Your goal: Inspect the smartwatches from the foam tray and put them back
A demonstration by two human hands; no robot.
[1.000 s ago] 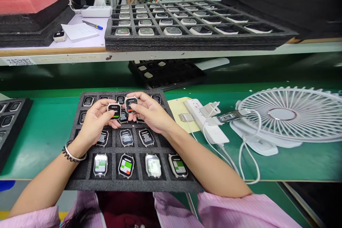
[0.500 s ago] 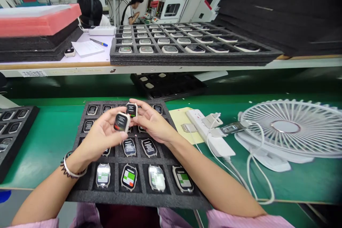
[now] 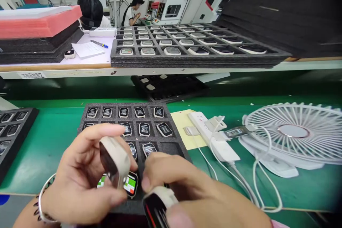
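Over the foam tray (image 3: 175, 128), whose pockets (image 3: 171, 146) seemingly keep watches (image 3: 144, 129) apart, the left hand (image 3: 80, 174) pinches a pale watch (image 3: 120, 158) edgewise, likely sparing its screen (image 3: 107, 158); the right hand (image 3: 184, 181) grips a second watch (image 3: 163, 196), finger placement blurred.

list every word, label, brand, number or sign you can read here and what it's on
Nothing can be read for certain.
Watch screens in the central foam tray: white lines on most, too small.
Watch in the right hand: pale streaks, blurred.
Sticker on the shelf edge: dark marks, blurred.
Paper: marks too faint.
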